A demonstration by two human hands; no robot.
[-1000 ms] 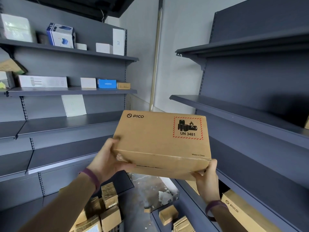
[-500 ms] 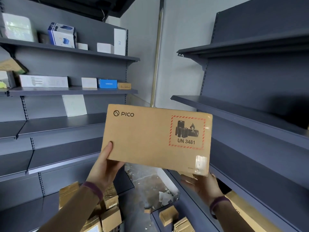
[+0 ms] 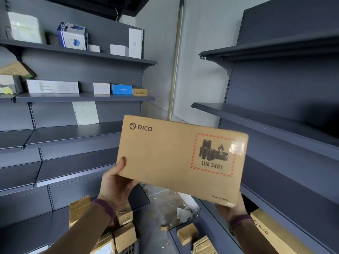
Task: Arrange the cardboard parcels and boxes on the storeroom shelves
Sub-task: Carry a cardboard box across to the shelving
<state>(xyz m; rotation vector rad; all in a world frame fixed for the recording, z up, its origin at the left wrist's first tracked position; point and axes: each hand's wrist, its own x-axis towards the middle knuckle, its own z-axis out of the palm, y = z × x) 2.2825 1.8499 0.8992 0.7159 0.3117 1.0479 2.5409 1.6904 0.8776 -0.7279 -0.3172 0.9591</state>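
I hold a flat brown PICO cardboard box [image 3: 170,158] with a red-bordered UN 3481 battery label, its printed face tilted up toward me, between two dark grey shelf units. My left hand [image 3: 114,186] grips its lower left corner, thumb on the face. My right hand [image 3: 231,208] supports the lower right corner from beneath, mostly hidden by the box. A second PICO box [image 3: 271,233] lies on the low right shelf. Several small cardboard parcels [image 3: 124,233] sit piled below my left arm.
The left shelves [image 3: 82,97] carry white, blue and brown boxes on the upper two levels. The right shelf [image 3: 256,118] stands at about box height with another above. More small parcels [image 3: 187,233] lie on the bottom right shelf, with debris on the floor.
The box has tipped from nearly flat to face me and shifted right. My left hand slid to the lower left corner; my right hand went under the box.
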